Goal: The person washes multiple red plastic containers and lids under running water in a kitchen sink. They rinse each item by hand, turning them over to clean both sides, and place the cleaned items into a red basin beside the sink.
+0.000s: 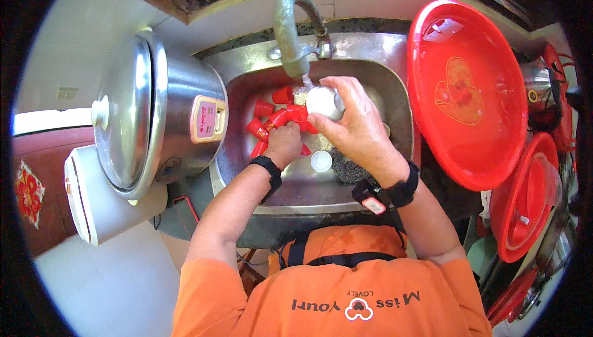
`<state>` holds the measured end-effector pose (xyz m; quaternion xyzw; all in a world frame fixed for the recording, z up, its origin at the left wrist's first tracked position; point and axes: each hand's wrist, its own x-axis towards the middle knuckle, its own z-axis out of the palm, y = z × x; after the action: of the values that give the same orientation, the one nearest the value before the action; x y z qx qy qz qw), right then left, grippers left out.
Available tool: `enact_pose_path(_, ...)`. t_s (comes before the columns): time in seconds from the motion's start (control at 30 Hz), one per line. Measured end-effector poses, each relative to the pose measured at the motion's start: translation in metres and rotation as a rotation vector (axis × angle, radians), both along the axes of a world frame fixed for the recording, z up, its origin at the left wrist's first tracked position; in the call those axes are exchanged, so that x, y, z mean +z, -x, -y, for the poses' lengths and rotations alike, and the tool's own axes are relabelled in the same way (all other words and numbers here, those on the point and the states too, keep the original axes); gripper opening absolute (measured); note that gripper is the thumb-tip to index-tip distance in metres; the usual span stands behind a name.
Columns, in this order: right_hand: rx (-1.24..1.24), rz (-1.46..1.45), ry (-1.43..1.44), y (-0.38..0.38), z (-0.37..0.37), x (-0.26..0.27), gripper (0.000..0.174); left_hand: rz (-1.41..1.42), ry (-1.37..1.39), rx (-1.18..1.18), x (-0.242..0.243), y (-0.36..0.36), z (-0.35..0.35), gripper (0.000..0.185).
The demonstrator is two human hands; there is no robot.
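My right hand [354,126] holds a small white cup [325,103] between thumb and fingers, just beside the water running from the faucet [289,36]. Down in the steel sink [315,196], my left hand [285,142] reaches among several small red cups [258,128]; its fingertips are hidden, so its grip cannot be told. Another small white cup [321,161] lies on the sink's bottom between my hands. Partly beneath my right wrist is a dark grey scouring pad [350,168].
Left of the sink stand a large steel cooker [185,82] with a lid and a white appliance [125,198]. A big red basin [482,87] leans at the sink's right edge, with another red basin [502,226] and a metal kettle [535,87] farther right.
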<state>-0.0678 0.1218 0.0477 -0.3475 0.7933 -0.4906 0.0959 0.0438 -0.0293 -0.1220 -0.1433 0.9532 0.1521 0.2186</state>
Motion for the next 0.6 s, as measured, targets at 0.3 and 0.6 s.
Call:
enact_pose_path(0.3,-0.014,0.187,0.121,-0.011,-0.08,0.056,0.06,-0.055,-0.186,0.218,0.022,0.007,0.016,0.025)
enact_pose_path(0.6,-0.769,0.225,0.467,-0.015,-0.277,0.105,0.052,-0.331,-1.002,0.429,0.122,0.051,0.016,0.011)
